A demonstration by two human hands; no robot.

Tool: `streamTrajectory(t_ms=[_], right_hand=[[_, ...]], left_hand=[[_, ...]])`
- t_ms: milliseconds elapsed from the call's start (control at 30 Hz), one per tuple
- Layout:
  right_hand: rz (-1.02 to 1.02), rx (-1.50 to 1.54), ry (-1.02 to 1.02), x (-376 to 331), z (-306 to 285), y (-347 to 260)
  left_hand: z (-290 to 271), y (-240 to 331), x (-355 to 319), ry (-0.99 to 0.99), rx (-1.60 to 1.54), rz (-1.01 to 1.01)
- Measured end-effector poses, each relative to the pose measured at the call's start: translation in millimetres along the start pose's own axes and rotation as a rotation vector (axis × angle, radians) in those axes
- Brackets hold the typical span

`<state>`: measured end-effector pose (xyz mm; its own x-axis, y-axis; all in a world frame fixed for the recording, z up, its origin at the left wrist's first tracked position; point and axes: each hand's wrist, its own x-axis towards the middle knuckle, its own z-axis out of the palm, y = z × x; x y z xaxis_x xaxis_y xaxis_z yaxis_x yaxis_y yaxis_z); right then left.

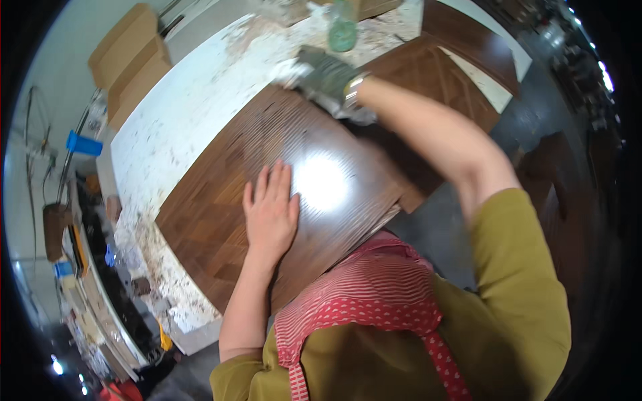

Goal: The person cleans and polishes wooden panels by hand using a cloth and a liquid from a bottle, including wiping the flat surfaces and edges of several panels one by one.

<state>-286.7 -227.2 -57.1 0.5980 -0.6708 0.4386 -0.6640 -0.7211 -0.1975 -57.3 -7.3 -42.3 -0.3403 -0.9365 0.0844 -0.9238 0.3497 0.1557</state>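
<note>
Dark-smeared white desk [157,127] carries a dark brown wooden panel [217,207], which lies directly under the bare left hand [271,220]. That hand rests flat, grasping nothing. Ahead and to its right, over the panel's far edge, the gloved right hand [326,75] grasps a pale crumpled cloth [287,73]. Just beyond the right hand stands a see-through greenish bottle [343,35].

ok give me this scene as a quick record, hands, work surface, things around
left hand: bare, flat on the brown wood panel
right hand: dark glove, at the panel's far edge with crumpled white material; grip unclear
work surface: stained white table
far side: greenish bottle
left side: open cardboard box, blue container
</note>
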Motion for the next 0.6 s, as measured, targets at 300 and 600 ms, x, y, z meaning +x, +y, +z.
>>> streamTrajectory(t_ms=[300, 600], right_hand=[[0.034, 0.190, -0.343, -87, -89, -85], [-0.013, -0.054, -0.044, -19, -51, -31]], left_hand=[[3, -2, -2, 0.071, -0.045, 0.014], [3, -1, -2, 0.097, -0.067, -0.031]])
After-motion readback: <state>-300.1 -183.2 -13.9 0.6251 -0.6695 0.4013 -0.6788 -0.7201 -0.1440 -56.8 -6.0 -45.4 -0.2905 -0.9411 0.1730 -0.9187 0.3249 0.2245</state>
